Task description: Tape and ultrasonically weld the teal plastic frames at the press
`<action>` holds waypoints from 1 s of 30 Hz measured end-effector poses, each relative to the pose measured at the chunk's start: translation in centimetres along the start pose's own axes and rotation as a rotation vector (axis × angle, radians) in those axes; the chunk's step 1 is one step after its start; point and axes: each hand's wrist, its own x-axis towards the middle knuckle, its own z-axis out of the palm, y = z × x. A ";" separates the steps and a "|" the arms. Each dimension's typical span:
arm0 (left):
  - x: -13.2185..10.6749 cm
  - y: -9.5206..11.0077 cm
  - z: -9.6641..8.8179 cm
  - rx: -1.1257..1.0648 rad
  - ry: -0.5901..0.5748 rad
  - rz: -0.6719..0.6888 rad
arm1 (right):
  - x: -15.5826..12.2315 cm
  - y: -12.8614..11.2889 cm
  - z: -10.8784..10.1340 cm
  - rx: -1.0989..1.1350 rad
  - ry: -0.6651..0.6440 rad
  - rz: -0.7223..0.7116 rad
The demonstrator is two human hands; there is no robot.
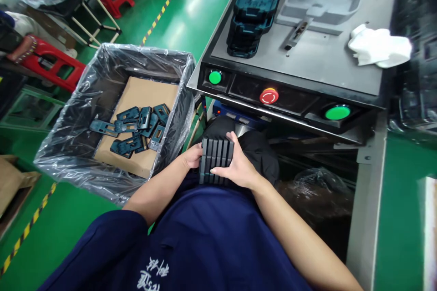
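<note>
A stack of dark plastic parts (215, 160) is held upright over my lap, several pieces pressed side by side. My left hand (194, 156) grips its left side, the fingertips partly hidden behind it. Around the right side wraps my right hand (237, 163), with the thumb lying across the front and the fingers at the top corner. To the left, similar dark teal plastic parts (127, 144) lie loose in a bin (112, 54) lined with clear plastic, on a cardboard sheet (141, 91).
A metal machine table (368, 4) carries stacked dark plastic housings (256, 4), a clear fixture plate (319, 4) and a white cloth (378, 45). Its front panel has green buttons (215, 77) and a red emergency stop (269, 96). Another person's arm (25, 50) shows beside a red stool (56, 63).
</note>
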 end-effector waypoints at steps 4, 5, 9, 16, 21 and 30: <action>-1.3 2.6 0.7 0.340 -0.077 0.252 | -0.2 0.3 -0.1 -0.031 0.011 -0.129; -1.7 3.3 1.0 0.457 -0.112 0.308 | -0.2 0.3 -0.1 -0.038 0.030 -0.169; -3.6 5.9 2.0 0.792 -0.174 0.416 | -0.2 0.4 0.0 -0.051 0.087 -0.268; -5.1 6.3 2.5 1.001 -0.118 0.449 | -0.5 0.8 0.2 -0.103 0.035 -0.234; -5.7 6.4 2.8 0.940 -0.071 0.410 | -0.3 1.0 0.2 -0.134 -0.001 -0.254; -5.9 6.4 2.6 1.144 -0.049 0.449 | -0.4 0.1 -0.3 -0.172 -0.028 -0.203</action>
